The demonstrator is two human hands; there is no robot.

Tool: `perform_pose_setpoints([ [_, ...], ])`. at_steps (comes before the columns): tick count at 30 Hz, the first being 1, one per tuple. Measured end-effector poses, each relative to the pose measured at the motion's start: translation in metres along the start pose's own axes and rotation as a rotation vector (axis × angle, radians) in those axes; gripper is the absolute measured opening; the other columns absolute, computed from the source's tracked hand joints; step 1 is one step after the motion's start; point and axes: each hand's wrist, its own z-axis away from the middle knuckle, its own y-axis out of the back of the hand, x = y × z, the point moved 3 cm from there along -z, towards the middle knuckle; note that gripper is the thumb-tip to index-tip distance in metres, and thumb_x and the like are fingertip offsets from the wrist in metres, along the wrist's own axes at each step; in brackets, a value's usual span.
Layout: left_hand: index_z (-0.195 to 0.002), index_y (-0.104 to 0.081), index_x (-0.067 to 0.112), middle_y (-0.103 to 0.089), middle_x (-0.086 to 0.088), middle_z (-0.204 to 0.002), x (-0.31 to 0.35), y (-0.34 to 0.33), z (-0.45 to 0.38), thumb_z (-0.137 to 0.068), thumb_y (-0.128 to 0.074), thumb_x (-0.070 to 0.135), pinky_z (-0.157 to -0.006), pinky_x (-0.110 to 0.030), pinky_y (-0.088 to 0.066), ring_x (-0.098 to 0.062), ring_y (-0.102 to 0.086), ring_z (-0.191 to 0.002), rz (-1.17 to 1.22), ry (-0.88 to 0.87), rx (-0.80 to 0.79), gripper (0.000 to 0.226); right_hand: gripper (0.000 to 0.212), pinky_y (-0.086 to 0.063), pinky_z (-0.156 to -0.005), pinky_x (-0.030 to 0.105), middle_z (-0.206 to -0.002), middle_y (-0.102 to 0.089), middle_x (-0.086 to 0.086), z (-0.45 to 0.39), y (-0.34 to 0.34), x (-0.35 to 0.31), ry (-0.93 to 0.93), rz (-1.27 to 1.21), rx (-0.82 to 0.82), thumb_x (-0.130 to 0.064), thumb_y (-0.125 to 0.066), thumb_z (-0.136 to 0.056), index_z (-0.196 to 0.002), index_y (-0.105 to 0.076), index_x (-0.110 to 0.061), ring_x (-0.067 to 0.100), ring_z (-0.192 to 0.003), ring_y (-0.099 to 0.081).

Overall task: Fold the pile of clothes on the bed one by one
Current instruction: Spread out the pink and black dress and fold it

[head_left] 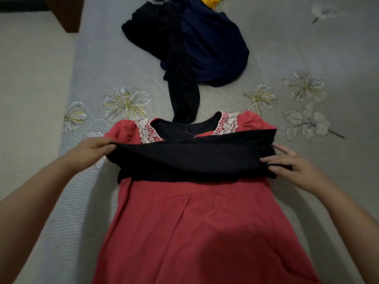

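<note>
Band: my left hand (90,150) pinches the black knit waistband (192,158); my right hand (291,167) presses its other end.
Axis: crosswise over the coral-red lace-collared dress (194,232), between my hands.

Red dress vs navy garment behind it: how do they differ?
The red dress lies spread flat near the person; the navy garment sits crumpled farther up the bed. The dress has white lace trim; the navy one looks plain. Both rest on the bed.
</note>
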Motion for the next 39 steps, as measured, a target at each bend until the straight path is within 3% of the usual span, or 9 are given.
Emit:
perform_pose_setpoints([
  [3, -0.077, -0.056, 0.007, -0.052, -0.012, -0.077, -0.001, 0.016, -0.011, -0.083, -0.047, 0.016, -0.062, -0.027, -0.032, -0.021, -0.045, -0.076, 0.043, 0.111, 0.086, 0.014, 0.030, -0.042, -0.055, 0.004, -0.062, -0.066, -0.012, -0.013, 0.014, -0.003, -0.204, -0.421, 0.042, 0.009, -0.045, -0.087, -0.075, -0.065, -0.010, -0.010, -0.056, -0.056],
  [5, -0.062, -0.048, 0.005, -0.049, -0.013, -0.065, 0.001, 0.018, -0.023, -0.074, -0.040, 0.030, -0.059, -0.031, -0.028, -0.023, -0.043, -0.069, -0.111, 0.195, 0.079, 0.028, 0.021, -0.046, -0.049, 0.010, -0.055, -0.064, -0.005, -0.030, 0.011, -0.003, -0.342, -0.555, -0.057, 0.005, -0.044, -0.089, -0.076, -0.056, -0.005, -0.001, -0.050, -0.058],
  [7, -0.076, -0.057, 0.006, -0.061, -0.019, -0.084, 0.001, 0.012, -0.037, -0.086, -0.045, 0.031, -0.072, -0.033, -0.037, -0.031, -0.053, -0.084, -0.415, 0.273, 0.055, 0.029, 0.013, -0.046, -0.053, 0.016, -0.063, -0.064, 0.002, -0.045, 0.003, 0.004, -0.457, -0.397, -0.105, 0.001, -0.051, -0.087, -0.076, -0.056, -0.004, 0.009, -0.058, -0.061],
  [10, -0.125, -0.050, 0.004, -0.053, -0.025, -0.120, 0.013, -0.012, -0.044, -0.086, -0.056, 0.019, -0.095, -0.043, -0.033, -0.040, -0.045, -0.113, -0.691, 0.136, 0.245, 0.042, 0.022, -0.040, -0.076, 0.028, -0.097, -0.062, 0.015, -0.068, 0.004, 0.016, -0.397, 0.118, 0.201, -0.005, -0.064, -0.082, -0.103, -0.061, 0.001, 0.028, -0.094, -0.057],
  [14, -0.108, -0.058, -0.008, -0.056, -0.030, -0.105, 0.022, -0.053, -0.005, -0.080, -0.050, 0.025, -0.088, -0.047, -0.034, -0.047, -0.053, -0.095, -0.601, -0.143, 0.535, 0.044, 0.051, -0.041, -0.083, 0.034, -0.112, -0.057, 0.020, -0.061, -0.015, 0.021, -0.310, 0.184, 0.456, -0.013, -0.062, -0.083, -0.129, -0.044, -0.003, 0.034, -0.104, -0.054],
  [18, -0.096, -0.062, -0.010, -0.056, -0.033, -0.100, -0.004, -0.083, 0.042, -0.077, -0.049, 0.037, -0.082, -0.052, -0.042, -0.050, -0.054, -0.090, -0.518, -0.059, 0.478, 0.052, 0.061, -0.033, -0.100, 0.044, -0.138, -0.041, 0.022, -0.036, -0.049, 0.030, -0.432, 0.328, 0.486, -0.024, -0.054, -0.089, -0.141, -0.027, -0.003, 0.037, -0.124, -0.041],
  [25, -0.103, -0.063, -0.011, -0.052, -0.030, -0.078, -0.013, -0.076, 0.054, -0.069, -0.070, -0.011, -0.062, -0.042, -0.047, -0.037, -0.056, -0.066, -0.323, -0.090, 0.458, 0.034, 0.042, -0.039, -0.079, 0.044, -0.109, -0.056, 0.030, -0.034, -0.044, 0.020, -0.205, 0.382, 0.608, -0.006, -0.044, -0.092, -0.134, -0.044, -0.008, 0.042, -0.098, -0.053],
  [32, -0.124, -0.053, 0.000, -0.049, -0.028, -0.093, -0.037, -0.088, 0.067, -0.087, -0.057, 0.007, -0.075, -0.043, -0.044, -0.039, -0.054, -0.082, -0.364, 0.171, 0.300, 0.038, 0.035, -0.034, -0.088, 0.047, -0.121, -0.046, 0.031, -0.038, -0.052, 0.046, -0.299, 0.576, 0.393, -0.011, -0.049, -0.091, -0.126, -0.054, -0.006, 0.044, -0.108, -0.045],
  [39, -0.143, -0.025, 0.008, -0.051, -0.033, -0.113, -0.031, -0.103, 0.107, -0.090, -0.053, 0.023, -0.090, -0.049, -0.038, -0.043, -0.049, -0.104, -0.261, 0.291, 0.322, 0.062, 0.045, -0.028, -0.100, 0.031, -0.133, -0.041, 0.030, 0.025, -0.045, 0.053, -0.349, 0.191, 0.426, -0.012, -0.045, -0.094, -0.136, -0.036, 0.001, 0.037, -0.123, -0.040],
])
